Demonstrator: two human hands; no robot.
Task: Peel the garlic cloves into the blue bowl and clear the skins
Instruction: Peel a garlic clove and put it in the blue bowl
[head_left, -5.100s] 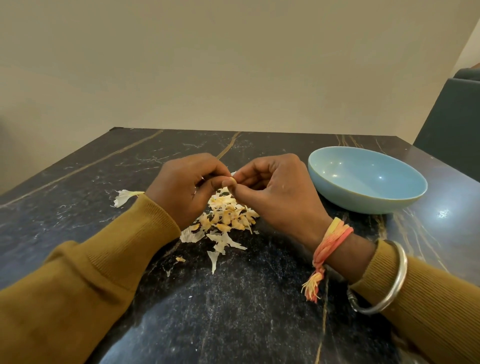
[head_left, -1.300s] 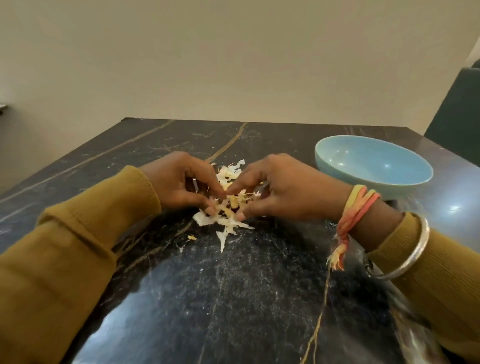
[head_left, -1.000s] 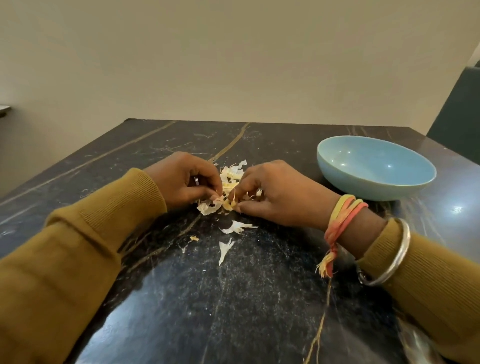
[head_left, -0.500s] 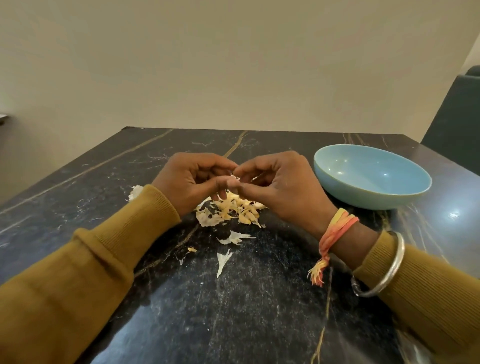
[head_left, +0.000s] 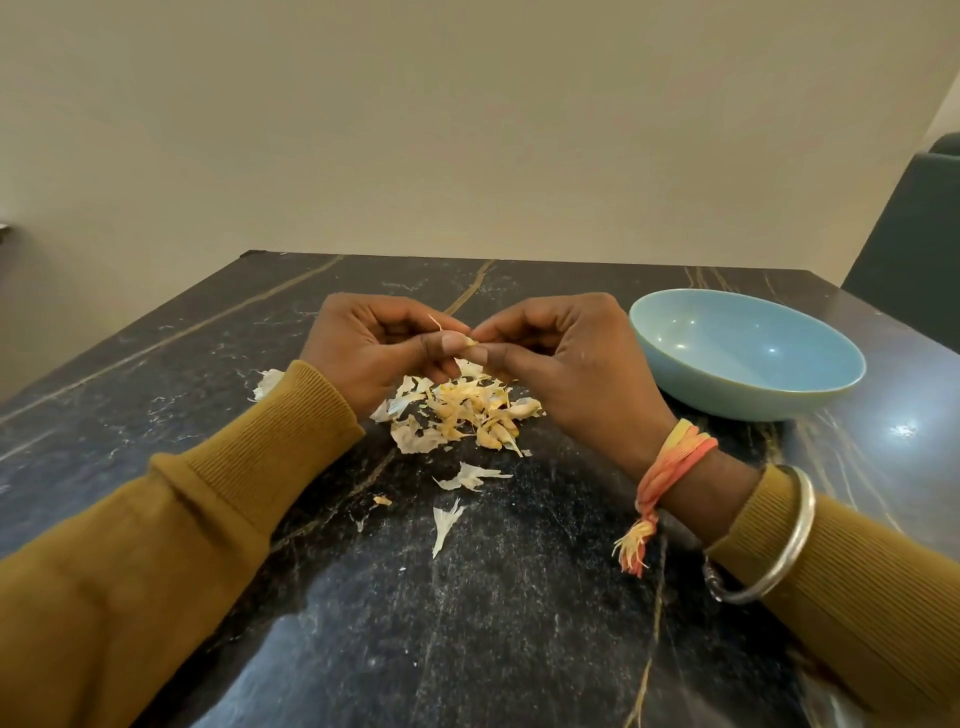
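Both hands have risen off the pile of skins (head_left: 457, 410) since a second ago. Left hand (head_left: 374, 348) and right hand (head_left: 566, 358) pinch one garlic clove (head_left: 470, 341) at the fingertips above the surface (head_left: 493, 623), near the blue bowl (head_left: 727, 400) (seemingly empty). Clove likely light, firm, slippery; skin papery: hold by its ends.

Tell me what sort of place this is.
Probably a home dining or kitchen area: a dark marble-look table against a plain wall, a blue bowl, and a pile of garlic skins on it.

Pale-blue bowl (head_left: 748, 358); black gold-veined table (head_left: 467, 623); mustard sleeves (head_left: 208, 509).
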